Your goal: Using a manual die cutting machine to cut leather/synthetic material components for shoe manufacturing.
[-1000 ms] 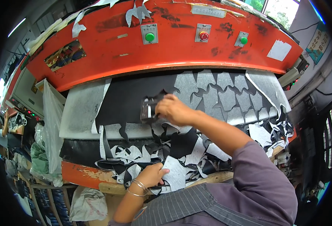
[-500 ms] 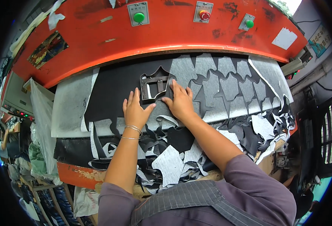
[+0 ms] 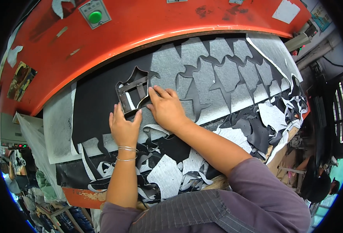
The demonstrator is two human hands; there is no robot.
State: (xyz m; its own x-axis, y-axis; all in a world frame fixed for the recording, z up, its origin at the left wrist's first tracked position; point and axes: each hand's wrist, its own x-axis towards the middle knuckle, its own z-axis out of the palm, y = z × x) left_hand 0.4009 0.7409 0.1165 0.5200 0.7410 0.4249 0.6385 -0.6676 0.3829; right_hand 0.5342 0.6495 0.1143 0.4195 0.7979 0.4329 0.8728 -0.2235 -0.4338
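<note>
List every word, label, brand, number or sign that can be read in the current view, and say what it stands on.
Nothing can be quoted reliably.
Plate around the green button on the red machine: a line of small characters, too small to read.
Sign on the wall, upper right: large characters, too blurred to read.
White sheet on the red machine: no lettering made out.
Metal die at the hands: no lettering made out.

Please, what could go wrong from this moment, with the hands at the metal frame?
The left hand and right hand are at the metal frame, before the red beam; they might be pinched if it moved over them. The frame sits on the black sheet, close to the grey cut-out area, so a nudge could make it overlap. Loose scraps heaped nearby might slide.
</note>
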